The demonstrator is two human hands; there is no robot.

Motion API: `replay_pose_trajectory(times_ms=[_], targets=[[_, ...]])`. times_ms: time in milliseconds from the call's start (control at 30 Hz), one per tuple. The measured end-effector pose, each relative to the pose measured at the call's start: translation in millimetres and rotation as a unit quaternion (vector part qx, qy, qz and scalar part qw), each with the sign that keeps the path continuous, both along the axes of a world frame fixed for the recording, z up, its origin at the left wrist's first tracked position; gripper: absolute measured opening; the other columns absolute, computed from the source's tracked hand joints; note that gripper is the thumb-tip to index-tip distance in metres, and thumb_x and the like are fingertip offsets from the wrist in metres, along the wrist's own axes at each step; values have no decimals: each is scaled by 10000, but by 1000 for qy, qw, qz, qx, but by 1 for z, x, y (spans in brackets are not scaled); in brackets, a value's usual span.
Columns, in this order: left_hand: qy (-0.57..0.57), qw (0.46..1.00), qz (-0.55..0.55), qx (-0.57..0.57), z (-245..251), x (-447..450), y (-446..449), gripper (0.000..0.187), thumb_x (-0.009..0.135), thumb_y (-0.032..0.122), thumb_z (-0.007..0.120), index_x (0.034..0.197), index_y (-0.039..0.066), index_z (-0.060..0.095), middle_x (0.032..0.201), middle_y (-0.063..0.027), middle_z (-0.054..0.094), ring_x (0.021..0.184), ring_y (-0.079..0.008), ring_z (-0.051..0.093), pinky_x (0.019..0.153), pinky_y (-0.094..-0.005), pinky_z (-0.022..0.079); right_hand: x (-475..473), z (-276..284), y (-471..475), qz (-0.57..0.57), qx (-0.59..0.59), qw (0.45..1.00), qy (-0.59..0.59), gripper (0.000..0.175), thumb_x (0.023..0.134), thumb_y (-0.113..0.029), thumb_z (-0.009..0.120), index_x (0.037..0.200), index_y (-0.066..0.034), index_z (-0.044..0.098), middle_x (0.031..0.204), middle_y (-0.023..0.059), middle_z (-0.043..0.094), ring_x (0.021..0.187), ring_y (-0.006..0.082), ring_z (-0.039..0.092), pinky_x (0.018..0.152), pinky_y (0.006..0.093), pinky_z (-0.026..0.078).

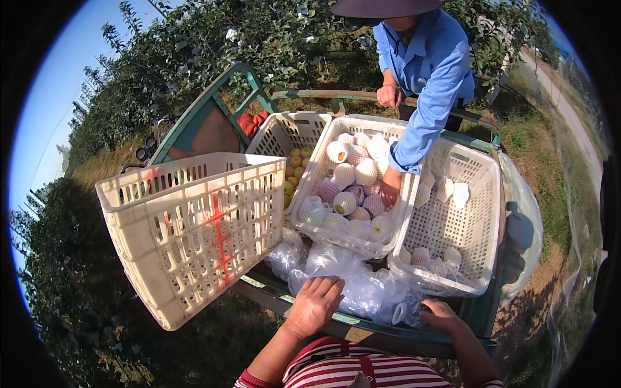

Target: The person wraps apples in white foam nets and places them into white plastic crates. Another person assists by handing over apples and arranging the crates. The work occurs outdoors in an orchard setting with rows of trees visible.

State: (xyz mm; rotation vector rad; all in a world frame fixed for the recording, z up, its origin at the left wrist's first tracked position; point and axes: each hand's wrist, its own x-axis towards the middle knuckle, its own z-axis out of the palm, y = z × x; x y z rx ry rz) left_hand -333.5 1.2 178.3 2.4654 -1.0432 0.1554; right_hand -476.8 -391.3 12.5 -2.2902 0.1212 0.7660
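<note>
My left hand lies palm down, fingers bunched, on clear plastic film at the near rail of a green metal cart bed. My right hand is at the film's right end, its fingers partly hidden; whether it grips the film cannot be told. Beyond the film, a white plastic crate holds many fruits in foam net sleeves. The crate to its right holds several sleeved fruits at its left side and near end. Bare yellow fruits fill part of a crate further left.
A large white crate with red marks stands tilted at the left. Across the cart a person in a blue shirt reaches into the middle crate. Green rails edge the cart. Plastic sheeting hangs at the right; fruit trees stand behind.
</note>
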Motion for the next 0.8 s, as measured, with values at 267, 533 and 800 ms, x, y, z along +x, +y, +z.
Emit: replay_pose_trajectory(times_ms=[267,533,800], targets=[[-382,792,477,8,73,-49,175,336,969,96,619,1290,-1,606,1389,-195,588,1273,-396,535,1061,-502,420,16,23,28,53,13,995,-84,462,930,-350,613,1284,-54,609,1189,231,675,1112,408,642,969,473,496],[-447,759,467,78,87,-47,222,418,1025,190,580,1399,5,559,1409,-204,575,1293,-374,541,1051,-471,437,14,65,69,-58,35,987,-149,391,902,-235,712,1233,-45,625,1043,177,682,963,322,687,838,396,543],[-346,879,325,-45,225,64,340,516,1065,376,479,1432,18,539,1443,-181,541,1360,-343,488,1146,-476,373,59,133,235,-159,371,905,-133,287,1016,-86,613,1287,5,592,1172,137,691,1053,184,697,902,311,557]])
